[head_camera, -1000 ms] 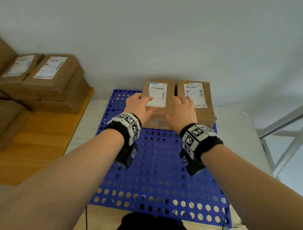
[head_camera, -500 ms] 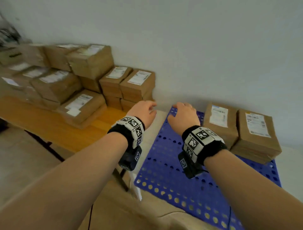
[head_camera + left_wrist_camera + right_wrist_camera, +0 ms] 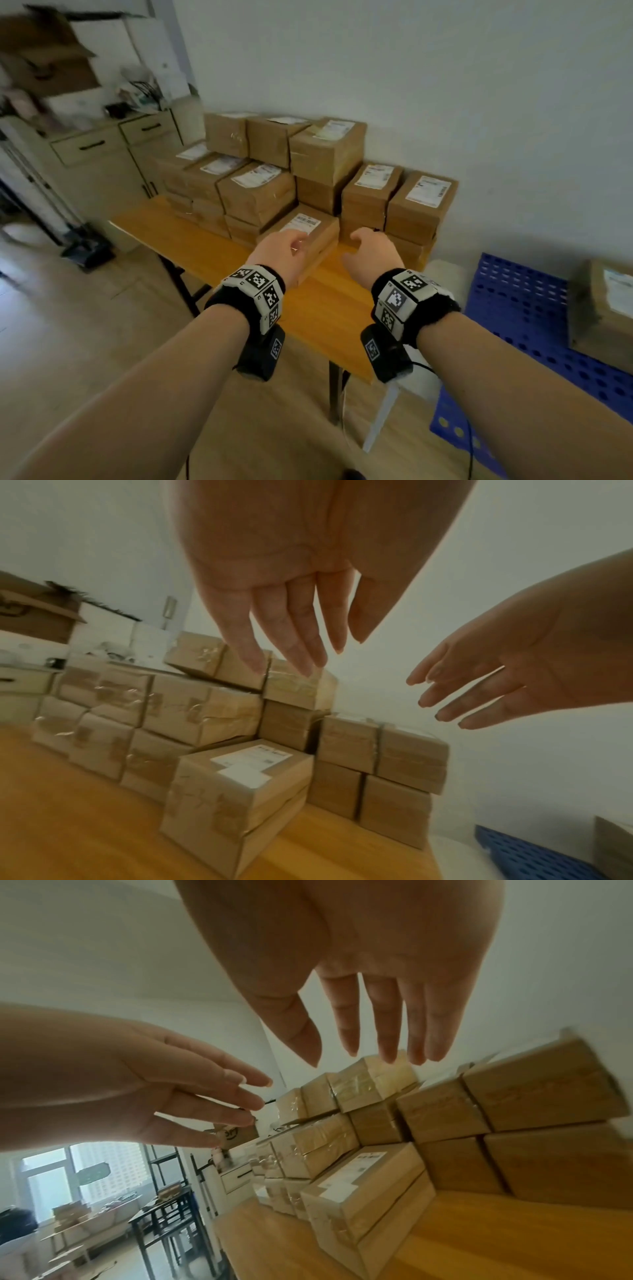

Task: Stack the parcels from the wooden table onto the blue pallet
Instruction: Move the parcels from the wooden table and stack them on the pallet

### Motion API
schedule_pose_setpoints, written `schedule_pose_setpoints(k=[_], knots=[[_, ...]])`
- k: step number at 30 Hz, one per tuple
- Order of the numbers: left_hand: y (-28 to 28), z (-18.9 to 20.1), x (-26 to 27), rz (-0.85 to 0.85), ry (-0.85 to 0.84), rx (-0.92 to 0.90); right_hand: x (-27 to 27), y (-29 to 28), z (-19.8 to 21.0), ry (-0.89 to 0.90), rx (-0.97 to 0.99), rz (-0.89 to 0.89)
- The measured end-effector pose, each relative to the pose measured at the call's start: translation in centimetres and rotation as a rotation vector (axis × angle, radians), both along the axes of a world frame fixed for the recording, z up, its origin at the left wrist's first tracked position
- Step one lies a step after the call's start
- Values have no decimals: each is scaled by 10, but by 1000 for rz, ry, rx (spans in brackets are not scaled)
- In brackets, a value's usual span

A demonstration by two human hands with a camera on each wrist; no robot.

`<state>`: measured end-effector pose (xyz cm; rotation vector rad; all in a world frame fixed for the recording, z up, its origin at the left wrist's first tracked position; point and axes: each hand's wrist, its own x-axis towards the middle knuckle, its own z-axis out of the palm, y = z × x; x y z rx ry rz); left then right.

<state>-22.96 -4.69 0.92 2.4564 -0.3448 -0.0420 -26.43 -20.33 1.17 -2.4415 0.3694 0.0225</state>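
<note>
Several brown cardboard parcels with white labels are stacked at the back of the wooden table (image 3: 315, 318). The nearest one, a low parcel (image 3: 305, 228) (image 3: 240, 785) (image 3: 363, 1185), lies in front of the stacks. My left hand (image 3: 282, 246) (image 3: 291, 631) hovers over its near left end, fingers straight, holding nothing. My right hand (image 3: 371, 248) (image 3: 377, 1031) hangs open just right of it, above the table top. The blue pallet (image 3: 520, 308) lies at the right, with a parcel (image 3: 603, 308) on it at the frame edge.
A beige cabinet with drawers (image 3: 102, 150) stands at the back left, cluttered on top. The table's black legs (image 3: 178, 277) stand on a wood floor. A white wall backs the parcels. In the right wrist view dark tables (image 3: 161, 1226) and a window lie beyond.
My view and both hands have swung left from the blue pallet to the wooden table. The hands left the parcel set on the pallet and now hover by the nearest table parcel.
</note>
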Motion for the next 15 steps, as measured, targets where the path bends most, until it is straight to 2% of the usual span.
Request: schedule_pose_setpoints(k=[8, 15], knots=[[25, -14, 98, 73, 103, 92, 111, 17, -40, 111, 131, -65], [34, -62, 188, 79, 376, 348, 184, 28, -93, 240, 210, -123]])
